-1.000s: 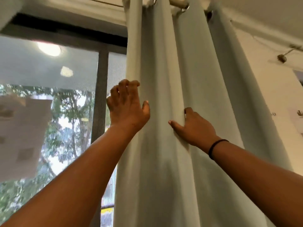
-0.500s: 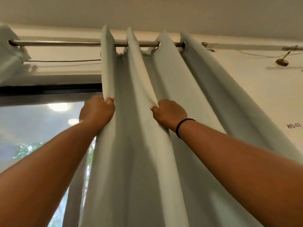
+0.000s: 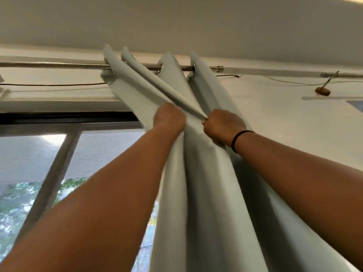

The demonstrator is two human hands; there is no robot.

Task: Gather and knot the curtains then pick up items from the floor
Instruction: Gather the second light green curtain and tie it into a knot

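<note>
A pale grey-green curtain (image 3: 204, 193) hangs by metal eyelets from a steel rod (image 3: 59, 65) just under the ceiling. Both my arms reach up to it. My left hand (image 3: 169, 119) grips the curtain's left folds, bunched toward the middle. My right hand (image 3: 223, 127), with a black band at the wrist, is a fist that grips the folds beside it. The two hands are close together, about a hand's width apart. The cloth between the rod and my hands is pulled slantwise to the right. The floor and any items on it are out of sight.
A window (image 3: 94, 154) with a dark frame and a mesh screen fills the left, with trees outside. A thin wire (image 3: 49, 84) runs along the wall under the rod. At the right, a small brown fitting (image 3: 322, 91) hangs on the white wall.
My hands have come closer together and drawn the curtain's left folds rightward, bunching them. The view has tilted further up toward the rod and ceiling.
</note>
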